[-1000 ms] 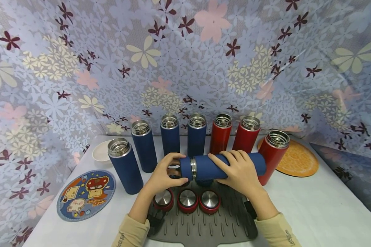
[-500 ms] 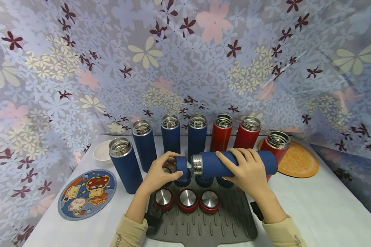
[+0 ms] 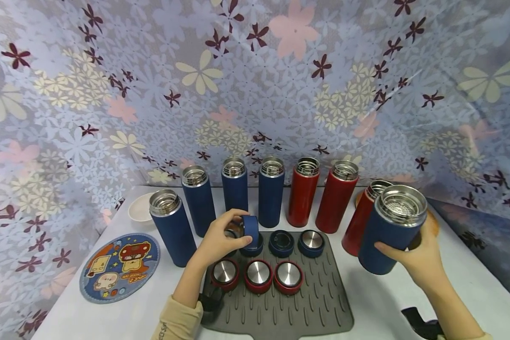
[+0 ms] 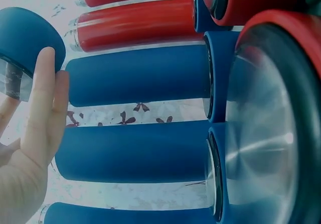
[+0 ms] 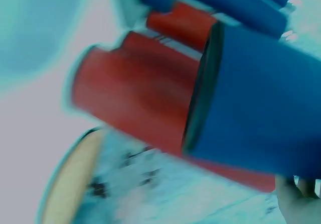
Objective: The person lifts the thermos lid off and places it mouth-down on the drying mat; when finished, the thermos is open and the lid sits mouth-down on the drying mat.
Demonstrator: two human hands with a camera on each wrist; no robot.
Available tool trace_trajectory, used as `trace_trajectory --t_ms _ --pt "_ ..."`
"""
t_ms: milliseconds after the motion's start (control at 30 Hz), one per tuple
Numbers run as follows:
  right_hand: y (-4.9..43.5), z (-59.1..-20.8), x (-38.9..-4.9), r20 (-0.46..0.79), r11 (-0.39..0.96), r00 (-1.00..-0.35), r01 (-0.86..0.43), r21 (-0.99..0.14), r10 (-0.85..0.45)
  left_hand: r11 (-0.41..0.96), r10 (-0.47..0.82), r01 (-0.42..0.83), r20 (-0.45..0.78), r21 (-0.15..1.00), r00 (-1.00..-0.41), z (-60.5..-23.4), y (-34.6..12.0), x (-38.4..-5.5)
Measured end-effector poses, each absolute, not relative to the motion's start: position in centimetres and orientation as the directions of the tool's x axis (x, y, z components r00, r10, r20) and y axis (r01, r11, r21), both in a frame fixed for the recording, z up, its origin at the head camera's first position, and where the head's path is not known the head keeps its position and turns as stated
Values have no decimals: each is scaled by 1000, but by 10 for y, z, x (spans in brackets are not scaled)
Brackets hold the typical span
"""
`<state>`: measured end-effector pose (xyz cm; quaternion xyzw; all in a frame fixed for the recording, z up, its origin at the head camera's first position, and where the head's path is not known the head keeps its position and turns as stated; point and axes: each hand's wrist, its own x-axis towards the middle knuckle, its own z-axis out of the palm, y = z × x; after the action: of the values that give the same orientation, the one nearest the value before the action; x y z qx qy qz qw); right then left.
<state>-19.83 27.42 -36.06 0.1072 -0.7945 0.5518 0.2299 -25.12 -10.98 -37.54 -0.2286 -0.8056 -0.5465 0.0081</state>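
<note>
My left hand [image 3: 218, 238] pinches a blue bottle lid [image 3: 250, 230], turned on its side above the dark grey mat [image 3: 276, 314]. The same lid [image 4: 35, 33] shows at the upper left of the left wrist view. On the right, my right hand [image 3: 420, 257] grips a lidless blue thermos bottle [image 3: 380, 250], its steel mouth upward and body slightly tilted. It is in front of a red bottle [image 3: 357, 226] and partly covers it. In the right wrist view the blue bottle [image 5: 261, 103] fills the right side; only a little of the hand shows there.
Red lids [image 3: 258, 276] and blue lids [image 3: 281, 243] sit in two rows on the mat. Behind it, several open blue bottles [image 3: 270, 198] and red bottles [image 3: 302, 198] stand in an arc. A round cartoon mat [image 3: 119, 269] and a white bowl [image 3: 140, 208] lie left.
The blue lid has come off the horizontal bottle. My right hand has carried the bottle to the right and turned it mouth up. The left hand stays over the mat with the lid.
</note>
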Motion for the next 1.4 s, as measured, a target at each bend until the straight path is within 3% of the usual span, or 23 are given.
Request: trace_trajectory --t_ms 67,233,400,800,967,1100,1267,1400 --pt "288 -369 -199 463 324 -884 -423 -846 55 306 363 378 260 874 -895 -375 -110 -252" --pt "313 -390 -201 365 464 -930 -310 -830 31 311 375 381 256 871 -891 -376 -110 -251" --pt "328 -404 -201 275 517 -961 -226 -826 19 301 391 369 239 880 -889 -375 -109 -251" --pt "341 -414 -210 195 514 -980 -186 -837 -38 339 436 405 240 849 -867 -370 -89 -241" --pt "342 -414 -209 189 532 -982 -174 -829 -27 496 553 544 237 677 -799 -373 -44 -229" --pt "342 -414 -209 192 533 -981 -182 -827 -37 603 666 684 214 411 -715 -381 -3 -222" --pt "342 -414 -209 206 524 -977 -200 -828 -49 641 750 760 122 107 -650 -396 36 -217" --pt "342 -415 -210 206 519 -977 -203 -831 -52 613 789 790 56 -8 -612 -408 51 -218"
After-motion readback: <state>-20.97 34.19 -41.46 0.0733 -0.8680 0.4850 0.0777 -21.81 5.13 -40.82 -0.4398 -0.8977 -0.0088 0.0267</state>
